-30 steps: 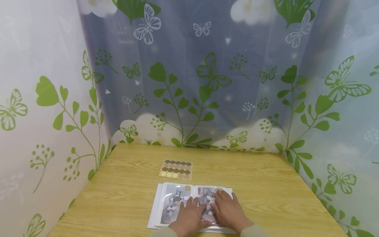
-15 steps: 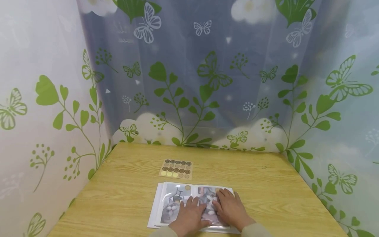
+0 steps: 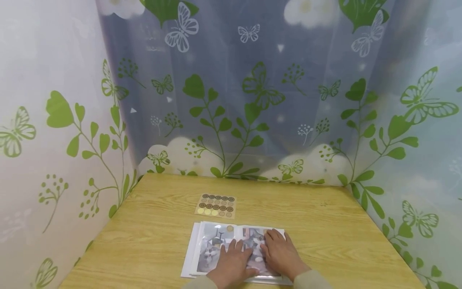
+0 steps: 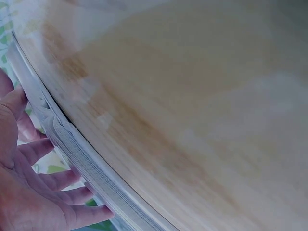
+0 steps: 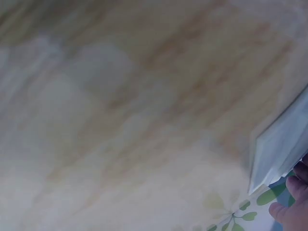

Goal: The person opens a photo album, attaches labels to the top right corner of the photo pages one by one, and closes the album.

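Observation:
An open book with glossy, plastic-looking pages lies near the table's front edge, showing grey illustrated pictures on both pages. My left hand rests around the middle fold with its fingers spread. On the right page lies my right hand, fingers extended toward the upper right and covering part of the picture. From the left wrist, the left hand appears beside the layered page edges of the book. Only a few fingers of the right hand show in the right wrist view, below a corner of the book.
A sheet of round stickers, brown and pale yellow in rows, lies just beyond the book. The wood-grain table is bounded at the back and sides by curtains printed with green leaves and butterflies.
My right hand has slid slightly to the right across the right page. The left hand stays in place, and the book and sticker sheet lie as before.

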The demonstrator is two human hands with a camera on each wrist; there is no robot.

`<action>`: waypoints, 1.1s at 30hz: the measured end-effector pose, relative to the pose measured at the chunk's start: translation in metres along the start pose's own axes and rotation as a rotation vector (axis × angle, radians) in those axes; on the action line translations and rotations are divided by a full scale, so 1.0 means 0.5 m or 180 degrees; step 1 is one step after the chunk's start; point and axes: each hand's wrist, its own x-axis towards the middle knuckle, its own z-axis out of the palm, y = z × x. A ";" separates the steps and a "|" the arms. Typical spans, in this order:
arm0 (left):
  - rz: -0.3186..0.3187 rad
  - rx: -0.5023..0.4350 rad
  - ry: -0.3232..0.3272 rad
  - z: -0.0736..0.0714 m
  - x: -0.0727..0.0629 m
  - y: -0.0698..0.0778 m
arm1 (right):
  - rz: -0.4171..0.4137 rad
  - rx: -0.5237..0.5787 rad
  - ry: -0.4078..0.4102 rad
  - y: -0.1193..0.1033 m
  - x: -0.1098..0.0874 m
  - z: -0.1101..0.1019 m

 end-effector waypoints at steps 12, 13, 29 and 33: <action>-0.0004 -0.0062 0.0022 0.006 0.000 -0.003 | -0.0127 0.0010 0.0191 0.010 0.016 0.005; -0.0006 -0.0070 0.0024 0.007 0.001 -0.003 | -0.0138 -0.0003 0.0192 0.011 0.018 0.004; -0.0032 -0.0101 -0.0070 0.010 0.004 -0.003 | 0.0249 0.0172 -0.0099 0.012 0.028 -0.002; -0.0049 -0.0115 -0.0089 0.008 0.003 -0.004 | 0.0323 0.0267 -0.0131 0.016 0.025 -0.002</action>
